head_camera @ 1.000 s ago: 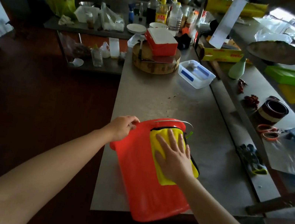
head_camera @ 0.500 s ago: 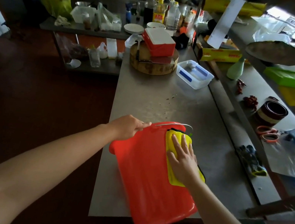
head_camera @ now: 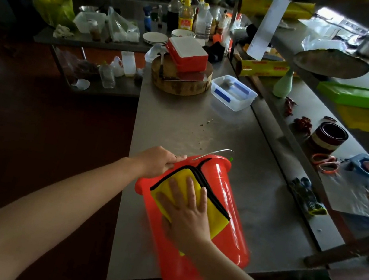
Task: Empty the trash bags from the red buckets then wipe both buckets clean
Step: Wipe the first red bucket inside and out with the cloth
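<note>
A person is leaning over the steel table (head_camera: 182,120), and the red bucket (head_camera: 230,196) is lying on its side there, its open mouth pointing away from them and its base reaching the table's near edge. The bucket's thin metal handle (head_camera: 215,152) is sticking out past the rim at the far end. The left hand (head_camera: 160,161) is gripping the bucket's rim on the left side, fingers curled over the lip. The right hand (head_camera: 187,210) is lying flat with its fingers spread wide, pressing a yellow cloth (head_camera: 216,218) with black edging against the upper side of the bucket, close to the rim. Further along the same table a round wooden chopping block (head_camera: 180,85) is carrying a red box with a white lid (head_camera: 187,51), and just beside it a clear plastic container (head_camera: 234,92) with blue clips is sitting. Off to the right, on a lower ledge, orange-handled scissors (head_camera: 325,162) are lying well apart from the bucket.
</note>
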